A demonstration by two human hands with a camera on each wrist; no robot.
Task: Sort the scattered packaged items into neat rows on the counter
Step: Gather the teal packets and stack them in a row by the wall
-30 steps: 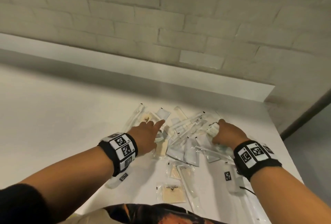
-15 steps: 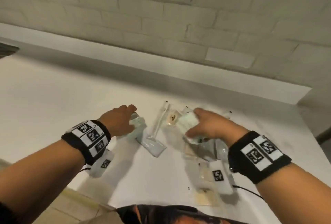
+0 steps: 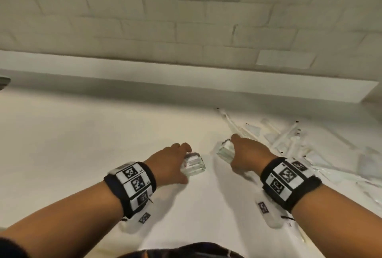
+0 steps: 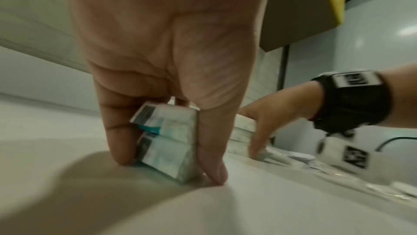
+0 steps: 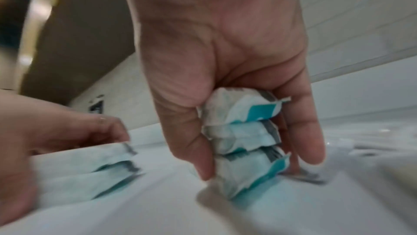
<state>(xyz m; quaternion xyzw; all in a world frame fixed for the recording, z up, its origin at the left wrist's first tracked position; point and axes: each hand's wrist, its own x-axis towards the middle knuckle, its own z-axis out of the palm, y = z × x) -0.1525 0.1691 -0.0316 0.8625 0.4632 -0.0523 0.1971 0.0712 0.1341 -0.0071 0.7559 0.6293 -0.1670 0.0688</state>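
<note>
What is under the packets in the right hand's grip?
The right hand pinches three stacked teal-and-white packets. The lowest appears to meet the white counter. Blur hides whether anything lies beneath; the clear-wrapped pile lies apart to the right.

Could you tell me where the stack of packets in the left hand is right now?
In the head view, the left stack stands on the counter under the left hand, just left of the right hand's stack.

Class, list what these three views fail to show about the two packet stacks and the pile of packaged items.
- Print on the left stack: left wrist view, blurred and partly covered by the left hand.
- Whether the right stack holds more than three packets: right wrist view, right hand hides its back.
- Contents of the pile: head view, blurred, cut by the right edge.
</note>
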